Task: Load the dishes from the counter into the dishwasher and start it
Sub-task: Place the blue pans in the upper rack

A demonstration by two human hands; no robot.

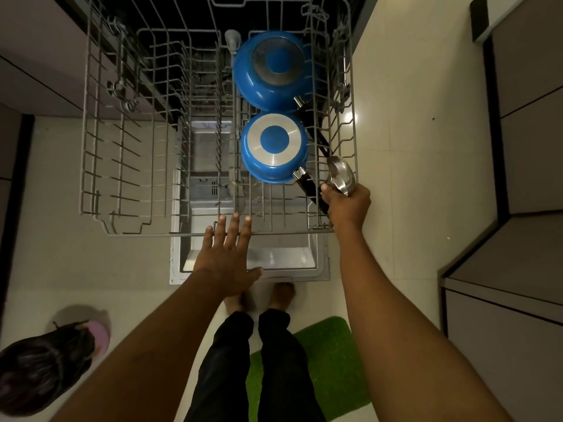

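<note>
Head view: I am looking straight down on the pulled-out dishwasher rack (91, 153), with the open door (256, 263) below it. Loading is under way. Two pans already lie bottom-up on the rack's right side, the large blue pan (268, 74) at about 1 o'clock and the small blue pan (274, 147) just beside it at about 3 o'clock. Their black handles run toward the 4 o'clock corner.

My right hand (347, 208) is at that corner, fingers curled round a small steel cup (341, 176), or something like it, held over the rack's edge next to the pan handles. My left hand (228, 254) is spread flat with straight fingers at 6 o'clock by the rack's front rail. I cannot tell whether it touches the wire.

I judge the next move is to set the cup mouth-down in a free slot, clear of the handles. The left half of the rack holds nothing I can see.

At 7 o'clock on the floor another person's head of hair (39, 370) shows, and a green mat (329, 354) lies at 5 o'clock.

I find no brand, label or readable writing anywhere.
</note>
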